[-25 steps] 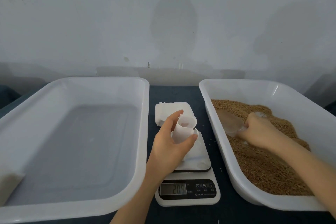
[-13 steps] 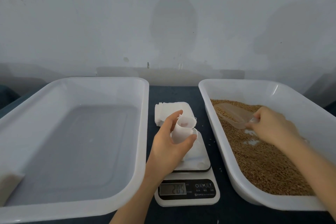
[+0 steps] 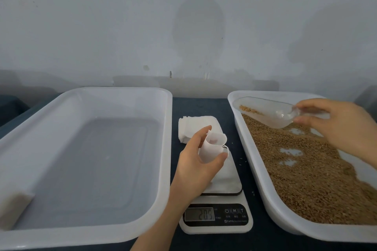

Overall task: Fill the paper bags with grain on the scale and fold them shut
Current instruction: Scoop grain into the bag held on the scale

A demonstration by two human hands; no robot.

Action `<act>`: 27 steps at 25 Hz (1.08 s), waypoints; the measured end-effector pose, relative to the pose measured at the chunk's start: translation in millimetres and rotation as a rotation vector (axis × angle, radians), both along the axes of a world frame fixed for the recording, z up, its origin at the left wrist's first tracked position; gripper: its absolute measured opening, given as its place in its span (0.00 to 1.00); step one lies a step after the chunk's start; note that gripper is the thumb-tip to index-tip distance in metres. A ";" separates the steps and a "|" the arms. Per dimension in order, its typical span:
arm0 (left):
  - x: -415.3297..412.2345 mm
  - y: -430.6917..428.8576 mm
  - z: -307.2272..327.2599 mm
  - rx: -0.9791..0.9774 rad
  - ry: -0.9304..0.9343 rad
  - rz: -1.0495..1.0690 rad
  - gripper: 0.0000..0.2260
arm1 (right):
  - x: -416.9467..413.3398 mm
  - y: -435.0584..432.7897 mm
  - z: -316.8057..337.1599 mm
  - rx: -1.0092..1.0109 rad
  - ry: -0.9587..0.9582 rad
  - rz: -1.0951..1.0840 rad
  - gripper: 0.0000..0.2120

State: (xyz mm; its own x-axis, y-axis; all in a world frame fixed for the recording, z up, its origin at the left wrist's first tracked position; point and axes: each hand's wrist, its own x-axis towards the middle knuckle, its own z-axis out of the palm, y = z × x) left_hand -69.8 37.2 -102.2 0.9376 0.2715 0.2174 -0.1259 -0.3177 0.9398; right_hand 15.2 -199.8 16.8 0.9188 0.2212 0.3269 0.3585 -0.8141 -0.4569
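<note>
My left hand point(image 3: 193, 167) holds a small white paper bag point(image 3: 212, 146) upright with its mouth open, over the platform of the digital scale point(image 3: 216, 216). My right hand point(image 3: 338, 126) grips the handle of a clear plastic scoop point(image 3: 265, 112), raised above the far left corner of the grain tray point(image 3: 265, 195). A little brown grain lies at the scoop's front lip. Brown grain point(image 3: 306, 173) covers most of the tray's floor, with bare patches showing. A stack of flat white paper bags point(image 3: 195, 126) lies on the dark table behind the scale.
A large white tray point(image 3: 161, 149) stands at the left, holding only a white block point(image 3: 14, 208) at its near left corner. A few loose grains lie on the dark table point(image 3: 204, 106) between scale and grain tray. A pale wall rises behind.
My right hand has lifted the scoop out of the grain and moved it up and toward the tray's far left corner. My left hand and the bag have stayed in place.
</note>
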 end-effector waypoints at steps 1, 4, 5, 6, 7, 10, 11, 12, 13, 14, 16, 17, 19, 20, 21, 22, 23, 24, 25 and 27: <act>0.3 0.3 -0.2 -0.002 0.000 0.001 0.27 | -4.8 3.6 6.3 -0.019 0.003 0.051 0.10; -0.4 0.2 0.4 -0.014 -0.012 0.002 0.27 | -16.1 17.8 22.1 -0.115 0.001 0.165 0.11; -0.7 0.2 0.7 -0.024 -0.021 0.000 0.26 | -18.3 22.5 25.6 -0.146 -0.006 0.185 0.12; -0.7 -0.2 0.7 -0.031 -0.031 -0.004 0.26 | -19.4 26.1 28.2 -0.187 -0.026 0.195 0.13; -0.3 -0.6 0.8 -0.034 -0.036 -0.006 0.25 | -19.6 28.5 29.7 -0.237 -0.056 0.201 0.14; 0.0 -1.7 2.0 -0.047 -0.024 -0.003 0.26 | -17.5 32.7 31.0 -0.380 -0.151 0.190 0.14; 0.1 -1.8 1.9 -0.054 -0.023 -0.004 0.27 | -17.9 34.1 31.5 -0.415 -0.172 0.184 0.13; 0.1 -1.8 1.6 -0.059 -0.026 -0.005 0.27 | -17.8 35.4 32.7 -0.444 -0.192 0.181 0.12; -0.2 -1.8 1.5 -0.063 -0.033 -0.006 0.27 | -17.7 36.9 33.9 -0.470 -0.211 0.178 0.12; -0.3 -1.9 1.5 -0.065 -0.041 -0.007 0.27 | -17.3 38.4 35.2 -0.491 -0.225 0.172 0.12; -0.4 -2.3 1.6 -0.070 -0.050 -0.009 0.27 | -16.7 41.8 37.9 -0.525 -0.246 0.164 0.13; -0.4 -2.3 1.8 -0.071 -0.054 -0.009 0.27 | -16.6 43.7 39.2 -0.538 -0.261 0.163 0.13; -0.7 -2.4 1.8 -0.067 -0.065 -0.007 0.28 | -17.4 47.4 41.5 -0.584 -0.288 0.164 0.13; -0.6 -2.2 1.7 -0.064 -0.070 -0.006 0.28 | -17.3 49.1 42.4 -0.619 -0.301 0.166 0.13; -0.2 -1.8 1.9 -0.060 -0.074 -0.003 0.28 | -17.1 50.8 43.2 -0.653 -0.310 0.165 0.13; 0.1 -1.6 2.2 -0.055 -0.078 -0.002 0.28 | -17.0 53.0 44.7 -0.680 -0.320 0.166 0.14; 0.4 -1.5 2.5 -0.050 -0.082 0.001 0.28 | -17.6 54.8 45.8 -0.702 -0.325 0.165 0.14; 1.0 -1.6 2.7 -0.047 -0.084 0.003 0.28 | -17.8 56.2 46.9 -0.718 -0.335 0.164 0.13; 1.3 -1.5 2.8 -0.045 -0.085 0.006 0.27 | -19.1 57.7 48.0 -0.728 -0.351 0.162 0.13; 2.1 -1.1 2.5 -0.044 -0.089 0.009 0.27 | -22.8 61.8 50.5 -0.738 -0.420 0.190 0.11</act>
State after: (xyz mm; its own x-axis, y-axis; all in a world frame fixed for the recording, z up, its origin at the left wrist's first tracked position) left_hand -67.7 36.2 -99.7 0.9126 0.2905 0.2878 -0.2074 -0.2779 0.9380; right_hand -7.6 -138.1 67.3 0.6804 0.6475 0.3434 0.5388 -0.7595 0.3646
